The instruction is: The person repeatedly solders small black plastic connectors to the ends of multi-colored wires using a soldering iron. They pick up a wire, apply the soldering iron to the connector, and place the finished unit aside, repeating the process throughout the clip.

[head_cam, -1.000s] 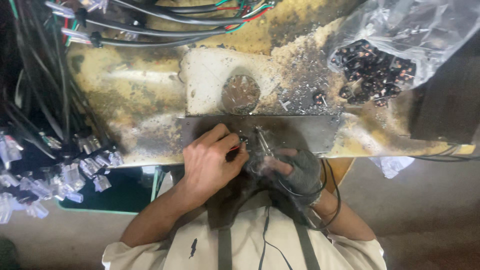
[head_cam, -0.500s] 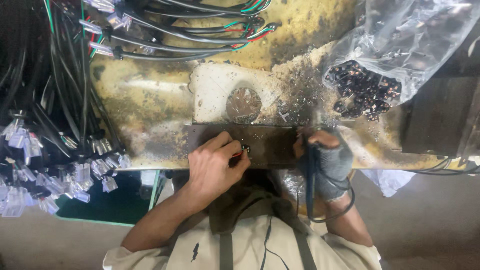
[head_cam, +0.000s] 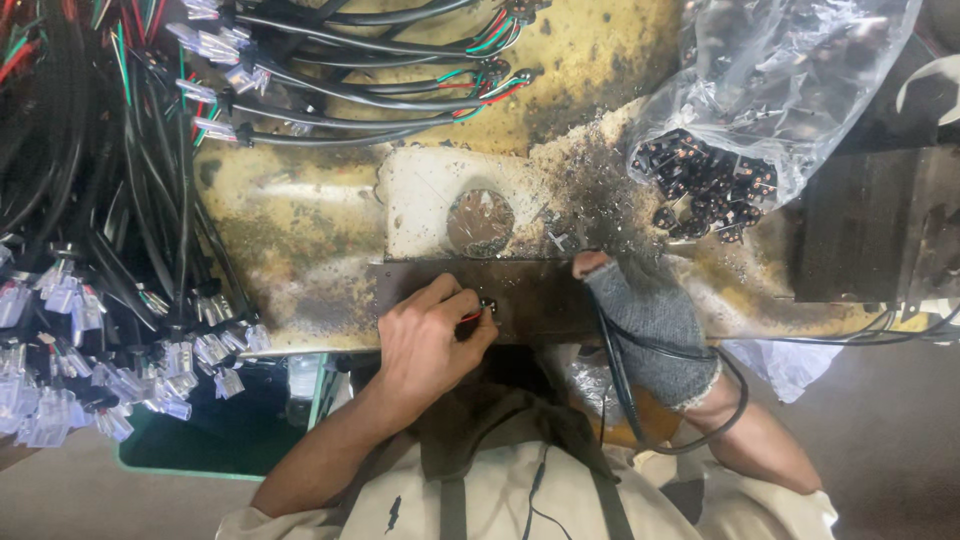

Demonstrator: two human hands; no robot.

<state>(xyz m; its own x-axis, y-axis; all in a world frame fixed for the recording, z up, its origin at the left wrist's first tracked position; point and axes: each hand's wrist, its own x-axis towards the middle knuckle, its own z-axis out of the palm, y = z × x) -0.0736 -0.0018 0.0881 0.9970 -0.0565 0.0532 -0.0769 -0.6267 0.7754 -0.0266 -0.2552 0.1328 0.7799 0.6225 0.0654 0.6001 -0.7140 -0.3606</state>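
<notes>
Left hand (head_cam: 430, 335) — fingers pinched on a small black connector (head_cam: 487, 306)

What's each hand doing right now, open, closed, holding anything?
Left hand: closed, fingertips pinching a small black part with a red wire.
Right hand, in a grey fingerless glove: curled around a black cable.

Pinched in the left hand (head_cam: 430, 345) — a small dark part (head_cam: 487, 306), too tiny to identify. Under the gloved right hand (head_cam: 650, 325) — grip hidden. Beyond, clear bag (head_cam: 790, 90) cut off at top.
</notes>
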